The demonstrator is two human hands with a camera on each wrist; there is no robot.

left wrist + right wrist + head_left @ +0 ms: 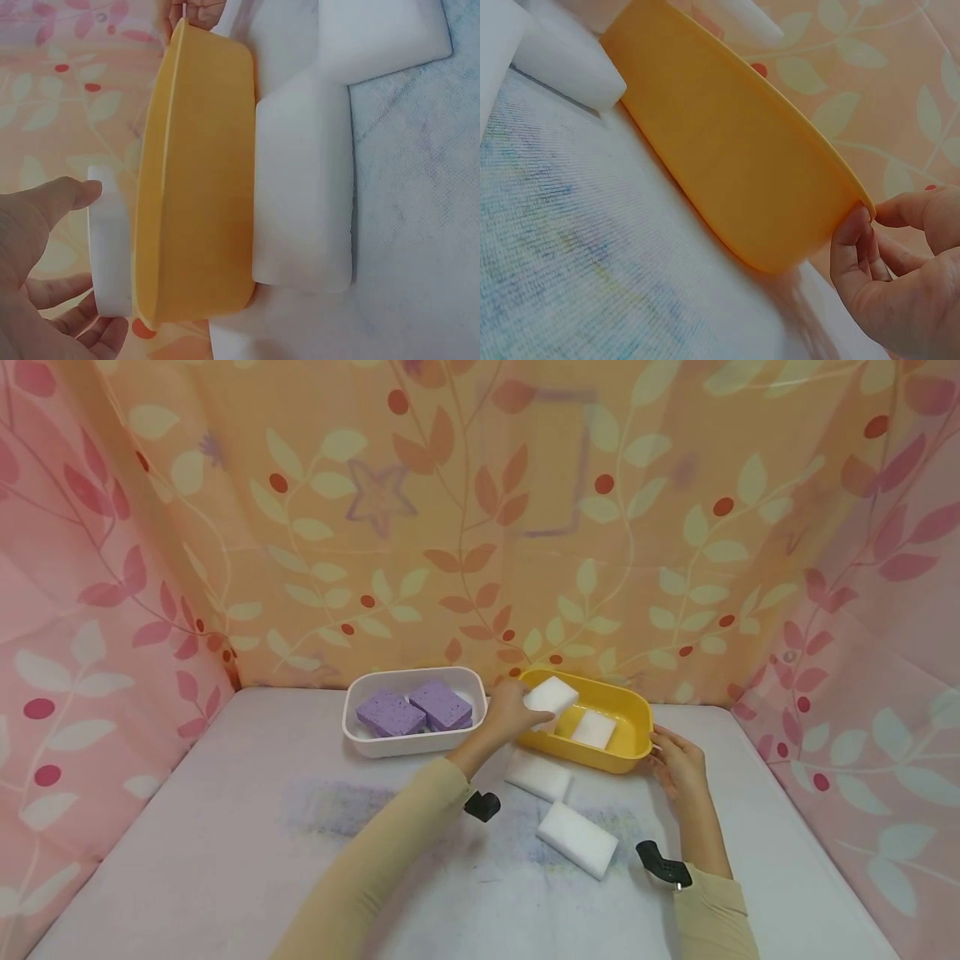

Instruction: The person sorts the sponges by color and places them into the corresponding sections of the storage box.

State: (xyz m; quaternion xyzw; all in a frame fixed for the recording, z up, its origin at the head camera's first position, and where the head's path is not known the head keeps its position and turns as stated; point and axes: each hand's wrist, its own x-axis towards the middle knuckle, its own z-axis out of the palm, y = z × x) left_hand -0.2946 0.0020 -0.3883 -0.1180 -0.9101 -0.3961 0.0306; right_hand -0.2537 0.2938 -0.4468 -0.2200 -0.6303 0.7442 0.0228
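My left hand (507, 710) pinches a white sponge (552, 695) between thumb and fingers, over the left end of a yellow basin (633, 702). In the left wrist view that sponge (111, 247) stands just above the basin's rim. Another white sponge (594, 728) lies inside the basin. At its right end, my right hand (681, 763) grips the rim; the right wrist view shows the thumb and fingers (853, 240) pinching the edge. Two more white sponges lie on the table in front, one (538, 776) close against the basin and one (577, 840) nearer me.
A white basin (412, 745) with purple sponges (441, 705) inside stands left of the yellow one. The table (247, 777) has a pale cover with bluish smudges. Patterned curtains (465, 527) hang behind and at both sides.
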